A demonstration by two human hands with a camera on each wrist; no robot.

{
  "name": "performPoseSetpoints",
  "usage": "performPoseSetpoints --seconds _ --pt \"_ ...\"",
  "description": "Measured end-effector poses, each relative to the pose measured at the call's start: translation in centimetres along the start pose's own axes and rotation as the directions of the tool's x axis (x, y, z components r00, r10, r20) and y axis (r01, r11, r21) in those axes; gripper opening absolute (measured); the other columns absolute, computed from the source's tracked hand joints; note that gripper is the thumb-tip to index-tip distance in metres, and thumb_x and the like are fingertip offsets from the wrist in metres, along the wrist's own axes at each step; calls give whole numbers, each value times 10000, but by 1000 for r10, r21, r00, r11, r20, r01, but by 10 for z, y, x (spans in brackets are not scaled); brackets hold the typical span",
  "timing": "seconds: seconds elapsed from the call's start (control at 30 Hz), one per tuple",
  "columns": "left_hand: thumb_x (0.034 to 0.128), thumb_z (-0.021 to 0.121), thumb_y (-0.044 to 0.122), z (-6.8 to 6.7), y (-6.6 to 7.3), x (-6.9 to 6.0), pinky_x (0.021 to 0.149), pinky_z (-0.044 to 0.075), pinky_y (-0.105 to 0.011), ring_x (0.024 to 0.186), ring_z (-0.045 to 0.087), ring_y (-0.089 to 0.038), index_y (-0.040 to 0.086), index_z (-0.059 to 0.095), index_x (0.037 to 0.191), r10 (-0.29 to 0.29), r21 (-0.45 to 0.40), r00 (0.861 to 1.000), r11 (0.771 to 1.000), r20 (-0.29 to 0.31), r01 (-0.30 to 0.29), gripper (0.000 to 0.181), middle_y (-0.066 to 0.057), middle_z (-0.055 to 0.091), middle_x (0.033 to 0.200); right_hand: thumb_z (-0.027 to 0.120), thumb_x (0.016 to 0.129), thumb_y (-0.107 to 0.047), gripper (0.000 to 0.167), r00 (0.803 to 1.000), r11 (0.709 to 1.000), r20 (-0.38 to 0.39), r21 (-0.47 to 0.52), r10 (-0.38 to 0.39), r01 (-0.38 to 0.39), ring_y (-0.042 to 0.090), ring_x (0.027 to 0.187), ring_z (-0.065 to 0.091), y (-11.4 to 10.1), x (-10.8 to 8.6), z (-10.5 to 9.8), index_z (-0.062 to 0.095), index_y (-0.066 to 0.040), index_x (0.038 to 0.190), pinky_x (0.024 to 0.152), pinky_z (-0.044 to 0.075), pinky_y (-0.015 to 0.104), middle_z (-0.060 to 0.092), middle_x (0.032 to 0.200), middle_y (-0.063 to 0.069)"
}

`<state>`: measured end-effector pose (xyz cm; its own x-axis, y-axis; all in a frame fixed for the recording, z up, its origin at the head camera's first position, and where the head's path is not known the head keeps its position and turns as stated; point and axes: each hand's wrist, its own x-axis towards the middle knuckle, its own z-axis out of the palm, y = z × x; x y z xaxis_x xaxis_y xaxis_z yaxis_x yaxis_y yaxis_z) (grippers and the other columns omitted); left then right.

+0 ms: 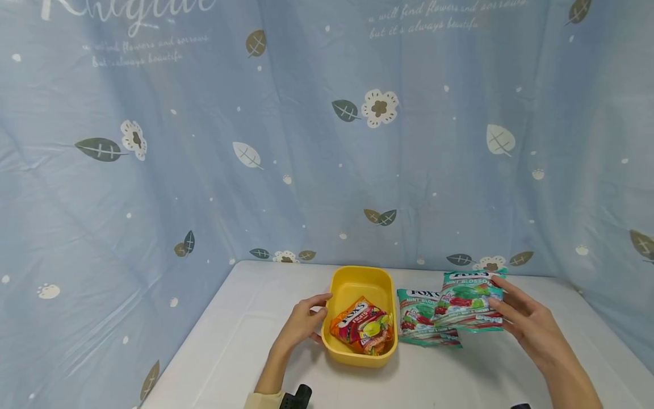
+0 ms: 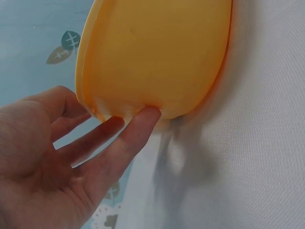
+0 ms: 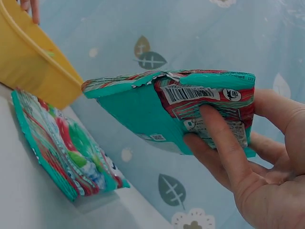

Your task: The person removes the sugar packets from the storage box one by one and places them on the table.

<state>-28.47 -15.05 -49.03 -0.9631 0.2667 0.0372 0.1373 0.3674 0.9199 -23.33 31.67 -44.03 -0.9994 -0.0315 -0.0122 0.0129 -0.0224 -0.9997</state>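
Note:
My right hand (image 1: 536,326) pinches a green Fox's mint packet (image 1: 467,301) by its right side, raised above the table. In the right wrist view, fingers of the right hand (image 3: 257,167) lie against the back of that packet (image 3: 143,114). A second green packet (image 1: 421,318) lies on the table, partly behind the held one, beside the yellow container (image 1: 360,360). Inside the container rests an orange Fox's fruits packet (image 1: 364,326). My left hand (image 1: 298,326) is at the container's left side; in the left wrist view its fingertips touch the yellow wall (image 2: 157,62).
The white table (image 1: 245,318) extends around the container and packets. A blue curtain (image 1: 317,142) with leaves and flowers hangs behind the table and along its sides.

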Motion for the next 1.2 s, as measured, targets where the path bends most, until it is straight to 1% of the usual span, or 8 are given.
performPoseSetpoints --seconds 0.13,0.23,0.43,0.73,0.93,1.07,1.2 --pt "985 525 131 0 0 1 528 619 -412 896 675 -277 99 536 1405 -3 1 1000 1000 -2 3 421 -274 530 1354 572 993 -215 617 1000 1000 -3 29 7 -7 -115 1016 564 2 0 -6 304 -298 1543 772 569 130 493 1220 -262" --pt "987 521 129 1 0 1 530 620 -412 900 675 -274 81 523 1414 -2 1 1000 1000 1 2 430 -269 533 1351 587 984 -209 621 1000 999 -18 46 18 -17 -79 984 596 6 2 -10 320 -293 1539 767 580 146 552 1168 -258" --pt "986 521 129 1 2 0 535 621 -415 890 673 -255 74 519 1416 -2 2 1000 1000 3 2 434 -268 537 1347 594 981 -215 638 999 999 -23 34 39 -38 -49 954 620 13 4 -15 304 -282 1546 770 587 158 597 1101 -246" --pt "988 519 119 1 1 0 531 620 -411 908 670 -261 79 522 1415 -8 5 1000 1000 -5 8 429 -269 530 1355 580 990 -236 650 998 997 10 -42 57 -57 -47 983 607 20 7 -19 270 -246 1561 794 584 168 562 1137 -250" --pt "989 522 125 1 0 0 530 619 -412 922 671 -289 85 524 1414 -12 7 1000 1000 -8 12 427 -272 523 1361 581 989 -256 677 997 995 16 -58 80 -79 -39 977 624 24 9 -20 235 -228 1570 808 589 174 578 1109 -270" --pt "989 524 128 1 0 0 533 620 -411 907 666 -271 87 525 1414 -13 14 1000 1000 -10 13 427 -266 526 1361 582 988 -267 693 994 993 18 -59 106 -105 -37 976 630 28 10 -22 217 -215 1575 813 592 180 586 1091 -280" --pt "986 530 133 1 0 0 533 620 -403 887 661 -241 87 525 1413 -13 23 1000 1000 -11 14 430 -258 532 1359 591 982 -281 703 990 989 13 -50 138 -138 -40 976 627 32 11 -24 216 -229 1574 816 594 189 573 1081 -299"
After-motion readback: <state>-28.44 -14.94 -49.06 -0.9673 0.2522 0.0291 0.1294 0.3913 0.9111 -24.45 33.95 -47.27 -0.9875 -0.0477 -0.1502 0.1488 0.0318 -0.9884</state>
